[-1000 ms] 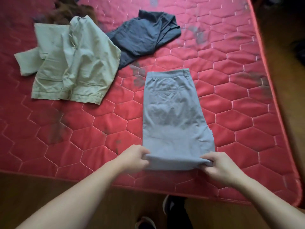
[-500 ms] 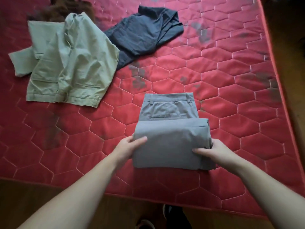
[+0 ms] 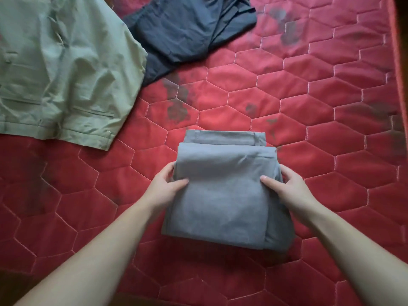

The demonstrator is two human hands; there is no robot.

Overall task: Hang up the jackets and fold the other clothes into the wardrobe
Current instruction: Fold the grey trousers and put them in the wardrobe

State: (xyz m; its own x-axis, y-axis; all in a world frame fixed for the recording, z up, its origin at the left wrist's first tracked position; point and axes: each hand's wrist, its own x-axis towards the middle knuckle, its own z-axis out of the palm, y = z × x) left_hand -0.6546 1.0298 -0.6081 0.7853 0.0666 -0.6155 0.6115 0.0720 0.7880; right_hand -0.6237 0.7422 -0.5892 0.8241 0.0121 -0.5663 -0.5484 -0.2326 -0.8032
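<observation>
Head view looks down on a red mattress [image 3: 309, 96] with the grey trousers [image 3: 223, 195] folded into a thick, squarish bundle near its near edge. The waistband [image 3: 223, 138] peeks out from under the top layer on the far side. The bundle lies directly between the two hands, its slightly longer axis running near to far. The left hand [image 3: 164, 186] holds the left edge and the right hand [image 3: 287, 186] the right edge. Both are set toward the far half of the sides, roughly level with each other, so neither is the nearer one.

Each hand is clamped on the cloth. The left thumb [image 3: 180, 181] and right thumb [image 3: 267, 180] press on the top layer while the fingers curl round the edge and disappear beneath it; how far under they reach cannot be seen.

Folding of this piece looks finished, so the likely next move is a level lift from both sides. Because the grip sits far of centre, the near, looser layers could sag or slide open. The wardrobe is not in view.

Far left lies a pale green garment [image 3: 66, 74], spread and creased, and beyond it a dark blue garment [image 3: 187, 29], both unfolded and well apart from the hands.
</observation>
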